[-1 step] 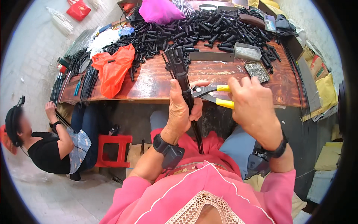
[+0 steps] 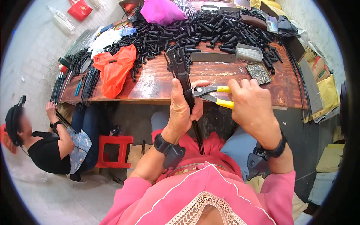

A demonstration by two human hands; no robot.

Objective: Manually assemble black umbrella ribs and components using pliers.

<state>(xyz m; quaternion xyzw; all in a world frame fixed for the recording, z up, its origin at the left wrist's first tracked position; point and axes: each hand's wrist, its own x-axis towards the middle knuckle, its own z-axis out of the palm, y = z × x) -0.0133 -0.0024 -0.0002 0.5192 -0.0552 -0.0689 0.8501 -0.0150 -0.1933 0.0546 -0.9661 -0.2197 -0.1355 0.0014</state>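
Note:
My left hand [image 2: 182, 108] is wrapped round an upright black umbrella frame [image 2: 183, 77], with its folded ribs bundled together. The frame's thick top end points toward the table, and its thin rods [image 2: 198, 138] hang down over my lap. In my closed right hand [image 2: 253, 108] are pliers with yellow handles [image 2: 224, 103]. Their metal jaws [image 2: 200, 91] touch the side of the frame, right beside my left fingers. What exactly lies between the jaws is too small to make out.
Black tubular parts [image 2: 210, 28] heap across the wooden table [image 2: 157, 80]. An orange bag [image 2: 114, 71], a flat metal bar [image 2: 212, 57], a clear box [image 2: 249, 52] and a tray of small metal pieces [image 2: 258, 72] lie there too. Another person [image 2: 48, 150] sits at left near a red stool [image 2: 114, 150].
My right hand has shifted slightly left, toward the frame, with the pliers still in it. My left hand and the umbrella frame stay nearly in place.

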